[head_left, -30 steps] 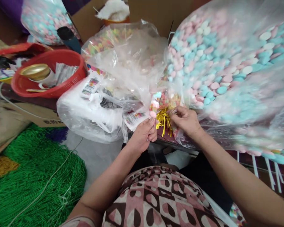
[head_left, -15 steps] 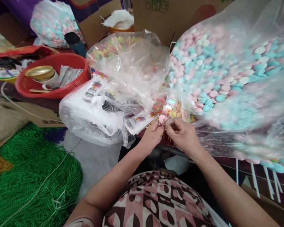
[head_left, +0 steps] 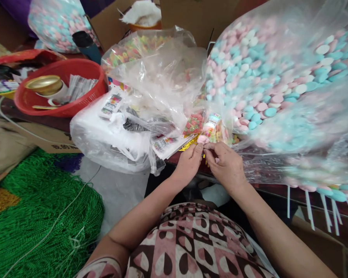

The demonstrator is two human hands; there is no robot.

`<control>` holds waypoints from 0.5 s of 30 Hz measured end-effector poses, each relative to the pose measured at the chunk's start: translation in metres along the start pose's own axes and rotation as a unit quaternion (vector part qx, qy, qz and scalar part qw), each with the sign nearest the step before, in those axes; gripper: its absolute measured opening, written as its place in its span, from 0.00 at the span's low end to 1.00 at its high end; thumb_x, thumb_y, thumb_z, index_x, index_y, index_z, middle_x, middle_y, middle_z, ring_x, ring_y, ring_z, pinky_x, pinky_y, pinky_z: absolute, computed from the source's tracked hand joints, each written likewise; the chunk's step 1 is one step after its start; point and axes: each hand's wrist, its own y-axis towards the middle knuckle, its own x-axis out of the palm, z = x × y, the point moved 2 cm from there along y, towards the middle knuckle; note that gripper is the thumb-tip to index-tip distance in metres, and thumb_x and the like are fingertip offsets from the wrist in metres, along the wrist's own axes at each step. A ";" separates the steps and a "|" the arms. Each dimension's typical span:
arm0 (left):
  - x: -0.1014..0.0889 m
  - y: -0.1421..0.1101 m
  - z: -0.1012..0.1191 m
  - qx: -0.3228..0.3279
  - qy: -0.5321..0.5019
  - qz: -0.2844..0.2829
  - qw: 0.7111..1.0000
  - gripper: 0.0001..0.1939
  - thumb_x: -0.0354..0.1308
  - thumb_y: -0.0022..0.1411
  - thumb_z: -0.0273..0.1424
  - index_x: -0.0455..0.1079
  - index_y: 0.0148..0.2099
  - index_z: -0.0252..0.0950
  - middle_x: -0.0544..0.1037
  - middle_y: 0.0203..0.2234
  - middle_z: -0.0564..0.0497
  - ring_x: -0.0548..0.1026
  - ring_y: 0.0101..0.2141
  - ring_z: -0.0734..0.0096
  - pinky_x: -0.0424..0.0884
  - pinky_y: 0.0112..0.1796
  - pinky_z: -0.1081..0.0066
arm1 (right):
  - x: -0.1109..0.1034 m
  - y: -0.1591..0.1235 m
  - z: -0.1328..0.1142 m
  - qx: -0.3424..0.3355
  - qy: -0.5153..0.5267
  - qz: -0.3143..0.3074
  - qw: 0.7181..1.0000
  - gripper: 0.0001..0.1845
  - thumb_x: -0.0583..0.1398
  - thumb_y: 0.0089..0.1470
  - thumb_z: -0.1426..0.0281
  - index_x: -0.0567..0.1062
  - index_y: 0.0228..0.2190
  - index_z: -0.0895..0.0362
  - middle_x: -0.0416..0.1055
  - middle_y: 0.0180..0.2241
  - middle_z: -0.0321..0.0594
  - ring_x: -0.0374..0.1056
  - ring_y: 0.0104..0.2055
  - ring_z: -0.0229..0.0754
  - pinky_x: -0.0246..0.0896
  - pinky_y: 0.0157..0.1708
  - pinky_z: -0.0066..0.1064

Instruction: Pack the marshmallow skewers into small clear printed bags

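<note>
A small clear candy bag (head_left: pixel 211 125) lies filled with pink, white and coloured sweets at the table's front edge. My left hand (head_left: pixel 189 162) is closed, thumb and fingers pinching its near end beside a pink sweet. Right next to it, my right hand (head_left: pixel 227 164) is closed in a pinch at the same end; what sits between its fingertips is too small to make out. Gold twist ties (head_left: pixel 190 143) lie by my left hand, partly under printed packets (head_left: pixel 165 146). Behind them is a packet of red and green gummies (head_left: pixel 193 123).
A big clear sack of pink and blue sweets (head_left: pixel 258 85) fills the right, with white sticks (head_left: pixel 309 210) below. Another bag of gummies (head_left: pixel 139 48) stands behind. Leftward are a plastic bag of packets (head_left: pixel 104 143), a red basket (head_left: pixel 88 90) and green cords (head_left: pixel 55 204).
Both hands stay together at the bag's near end, with small finger movements. The bag leans slightly more to the right. The whole view has shifted a little.
</note>
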 end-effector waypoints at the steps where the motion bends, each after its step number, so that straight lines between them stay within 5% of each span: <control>1: 0.001 0.001 -0.002 0.002 -0.028 -0.008 1.000 0.19 0.58 0.63 0.46 0.60 0.30 0.38 0.58 0.18 0.60 0.55 0.20 0.80 0.53 0.22 0.76 | -0.001 -0.001 0.001 0.004 0.019 -0.003 1.000 0.09 0.56 0.62 0.69 0.77 0.36 0.55 0.78 0.30 0.43 0.73 0.33 0.45 0.63 0.32 0.34; 4: 0.004 0.001 -0.005 0.002 -0.091 -0.030 0.995 0.23 0.59 0.61 0.49 0.55 0.29 0.39 0.51 0.15 0.63 0.48 0.16 0.82 0.47 0.17 0.77 | -0.006 -0.003 0.005 0.027 0.053 -0.010 0.998 0.09 0.56 0.61 0.69 0.78 0.34 0.55 0.78 0.31 0.44 0.74 0.35 0.47 0.65 0.36 0.36; 10: 0.011 -0.005 0.003 -0.041 -0.139 -0.079 0.986 0.23 0.64 0.57 0.49 0.60 0.30 0.37 0.54 0.14 0.64 0.51 0.13 0.85 0.50 0.16 0.80 | -0.015 -0.001 0.007 0.125 0.140 0.016 0.982 0.09 0.59 0.57 0.68 0.77 0.26 0.54 0.75 0.26 0.39 0.70 0.30 0.42 0.63 0.33 0.33; 12: 0.013 -0.007 0.006 -0.056 -0.165 -0.108 0.979 0.23 0.64 0.57 0.48 0.59 0.29 0.37 0.52 0.13 0.65 0.50 0.13 0.85 0.51 0.15 0.80 | -0.014 -0.002 0.009 0.190 0.224 0.013 0.956 0.09 0.61 0.55 0.66 0.77 0.26 0.55 0.74 0.25 0.37 0.68 0.28 0.40 0.63 0.32 0.32; 15: 0.014 -0.011 0.009 -0.080 -0.195 -0.170 0.963 0.21 0.63 0.58 0.46 0.61 0.28 0.36 0.49 0.12 0.65 0.48 0.12 0.85 0.52 0.15 0.81 | -0.008 -0.007 0.012 0.289 0.407 -0.008 0.866 0.09 0.65 0.52 0.62 0.79 0.27 0.55 0.73 0.25 0.34 0.66 0.27 0.38 0.62 0.31 0.30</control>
